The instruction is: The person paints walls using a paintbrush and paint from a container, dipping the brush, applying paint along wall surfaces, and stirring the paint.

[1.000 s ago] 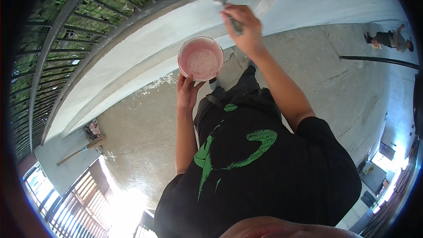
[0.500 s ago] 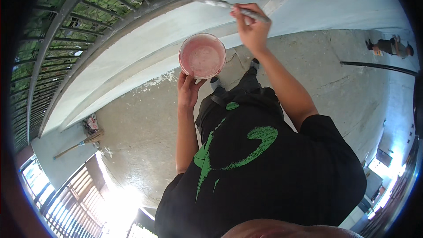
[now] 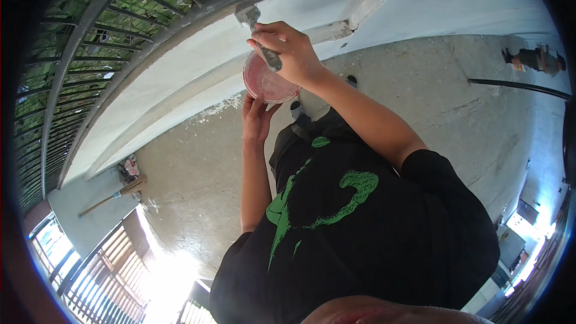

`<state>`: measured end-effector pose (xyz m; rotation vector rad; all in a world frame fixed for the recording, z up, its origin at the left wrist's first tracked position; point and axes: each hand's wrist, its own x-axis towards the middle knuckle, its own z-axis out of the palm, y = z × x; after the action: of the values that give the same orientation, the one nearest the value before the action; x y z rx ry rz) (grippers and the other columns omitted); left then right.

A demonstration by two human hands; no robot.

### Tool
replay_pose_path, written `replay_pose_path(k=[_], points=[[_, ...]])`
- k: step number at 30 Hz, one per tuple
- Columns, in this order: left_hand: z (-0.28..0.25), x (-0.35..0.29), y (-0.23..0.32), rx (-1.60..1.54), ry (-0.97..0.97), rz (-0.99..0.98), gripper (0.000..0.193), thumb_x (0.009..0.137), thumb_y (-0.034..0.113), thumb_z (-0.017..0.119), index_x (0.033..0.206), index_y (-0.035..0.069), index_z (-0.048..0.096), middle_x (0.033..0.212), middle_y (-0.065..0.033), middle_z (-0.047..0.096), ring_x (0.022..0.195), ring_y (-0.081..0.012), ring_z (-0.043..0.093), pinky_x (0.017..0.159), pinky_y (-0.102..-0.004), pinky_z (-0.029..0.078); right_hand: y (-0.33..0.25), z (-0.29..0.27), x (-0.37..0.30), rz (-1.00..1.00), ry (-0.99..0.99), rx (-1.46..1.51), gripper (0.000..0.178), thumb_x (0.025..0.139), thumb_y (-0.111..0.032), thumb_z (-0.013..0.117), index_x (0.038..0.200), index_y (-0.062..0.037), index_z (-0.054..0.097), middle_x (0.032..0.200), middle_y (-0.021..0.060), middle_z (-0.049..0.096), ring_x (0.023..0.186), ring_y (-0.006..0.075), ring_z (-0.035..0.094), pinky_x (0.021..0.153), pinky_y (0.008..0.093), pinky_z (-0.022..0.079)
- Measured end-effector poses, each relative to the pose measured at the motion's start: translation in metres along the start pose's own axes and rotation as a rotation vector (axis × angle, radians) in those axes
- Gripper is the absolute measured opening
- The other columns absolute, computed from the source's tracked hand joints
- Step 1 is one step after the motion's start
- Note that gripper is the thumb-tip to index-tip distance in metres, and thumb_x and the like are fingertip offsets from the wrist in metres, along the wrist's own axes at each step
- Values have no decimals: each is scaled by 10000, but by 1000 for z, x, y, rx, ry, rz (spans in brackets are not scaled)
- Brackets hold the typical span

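My left hand [image 3: 257, 119] is closed on the near side of a round plastic tub [image 3: 259, 86], pinkish inside with pale smears. The right hand [image 3: 289, 51] grips the dark, paint-smeared handle of a paintbrush [image 3: 268, 55] just above the tub and hides part of its opening. At the far end, the grey brush head lies over the upper part of a low white wall [image 3: 198, 48], close under its dark top edge. Whether the bristles touch the wall, I cannot tell.
A dark metal railing [image 3: 90, 21] tops the wall, with green leaves behind it. On the concrete floor [image 3: 192, 162] a broom [image 3: 114, 197] lies at the left beside a small heap. Another person [image 3: 537, 60] is at the far right, near a black pole [image 3: 519, 88].
My right hand has swung left with the paintbrush, from beyond the tub's right side to over the tub. The left hand and tub have stayed nearly in place.
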<state>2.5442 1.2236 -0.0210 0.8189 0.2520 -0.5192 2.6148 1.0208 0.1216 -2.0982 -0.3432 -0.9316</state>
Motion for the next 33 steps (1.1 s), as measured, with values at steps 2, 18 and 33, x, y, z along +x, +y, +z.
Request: replay_pose_path(k=[2, 18, 33], points=[[6, -2, 2, -2, -9, 2, 346, 1033, 150, 597, 1355, 59, 509, 1372, -143, 599, 1304, -310, 580, 1099, -640, 485, 2, -6, 5, -17, 63, 6, 206, 878, -93, 812, 1068, -72, 735, 1047, 121, 764, 869, 216, 770, 752, 342, 626], [3, -5, -1, -27, 1, 12, 199, 1042, 113, 598, 1231, 70, 551, 1247, -103, 633, 1203, -262, 627, 1048, -610, 533, 70, -141, -26, 363, 305, -37, 87, 961, -13, 728, 1036, 31, 728, 1080, 132, 768, 976, 156, 741, 820, 264, 614], [20, 17, -16, 6, -4, -70, 277, 1030, 136, 599, 1288, 54, 541, 1322, -129, 615, 1282, -322, 586, 1103, -675, 477, 37, -37, -26, 50, 88, -128, 198, 843, -60, 831, 1027, -80, 762, 1064, 127, 756, 994, 278, 759, 815, 363, 629]])
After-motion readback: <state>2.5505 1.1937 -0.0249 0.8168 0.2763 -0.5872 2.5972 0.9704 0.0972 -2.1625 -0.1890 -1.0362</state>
